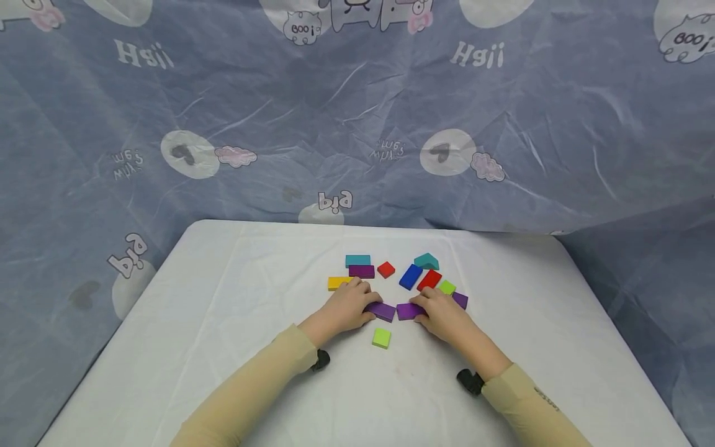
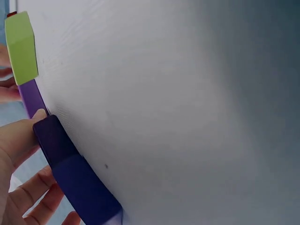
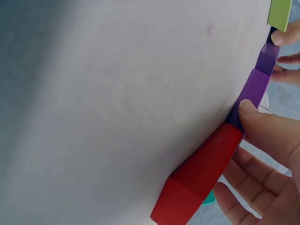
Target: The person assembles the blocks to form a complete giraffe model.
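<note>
Near the middle of the table, my left hand pinches a purple block between thumb and fingers. Facing it, my right hand grips another purple block by its right part. The two blocks lie on the tabletop with their near ends almost meeting, angled slightly to each other. In the right wrist view the thumb presses along the side of the purple block, beside a red block. Just in front of the pair lies a lime-green square block.
Behind the left hand are a yellow block, a dark purple block and a teal block. A small red block, a blue block, a red block and a teal triangle lie farther right. Patterned cloth hangs behind the white table.
</note>
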`<action>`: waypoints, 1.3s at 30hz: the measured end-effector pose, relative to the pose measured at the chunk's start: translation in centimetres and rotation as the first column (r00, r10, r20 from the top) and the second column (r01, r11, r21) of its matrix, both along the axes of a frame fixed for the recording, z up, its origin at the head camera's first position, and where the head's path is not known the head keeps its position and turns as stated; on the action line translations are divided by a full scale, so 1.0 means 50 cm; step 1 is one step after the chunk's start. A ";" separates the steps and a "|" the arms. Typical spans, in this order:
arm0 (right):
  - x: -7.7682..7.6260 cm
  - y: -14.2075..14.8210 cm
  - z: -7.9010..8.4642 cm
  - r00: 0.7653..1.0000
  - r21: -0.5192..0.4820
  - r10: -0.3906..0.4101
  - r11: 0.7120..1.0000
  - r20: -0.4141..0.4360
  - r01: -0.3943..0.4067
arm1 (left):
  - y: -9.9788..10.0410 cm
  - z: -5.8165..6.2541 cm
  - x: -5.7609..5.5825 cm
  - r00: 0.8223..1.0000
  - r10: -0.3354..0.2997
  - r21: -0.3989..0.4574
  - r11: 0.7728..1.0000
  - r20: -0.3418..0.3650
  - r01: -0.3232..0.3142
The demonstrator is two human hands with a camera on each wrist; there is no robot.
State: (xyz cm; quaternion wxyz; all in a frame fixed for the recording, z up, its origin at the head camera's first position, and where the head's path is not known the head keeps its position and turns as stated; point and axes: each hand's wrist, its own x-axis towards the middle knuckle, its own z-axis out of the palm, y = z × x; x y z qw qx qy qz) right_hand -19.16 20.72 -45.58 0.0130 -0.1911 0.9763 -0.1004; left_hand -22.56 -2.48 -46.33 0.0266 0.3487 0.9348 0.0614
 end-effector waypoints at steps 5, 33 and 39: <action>0.000 0.000 0.003 0.999 -0.020 -0.026 0.999 0.046 0.026 | -0.008 -0.002 0.013 0.999 -0.039 -0.007 0.999 -0.019 0.039; -0.007 -0.065 0.003 0.989 -0.190 0.048 0.982 0.143 -0.020 | -0.021 -0.007 0.072 0.999 -0.042 0.073 0.996 -0.015 0.043; 0.001 -0.062 0.003 0.986 -0.220 0.111 0.972 0.124 -0.082 | -0.025 -0.001 0.075 0.997 -0.046 0.089 0.995 -0.055 0.051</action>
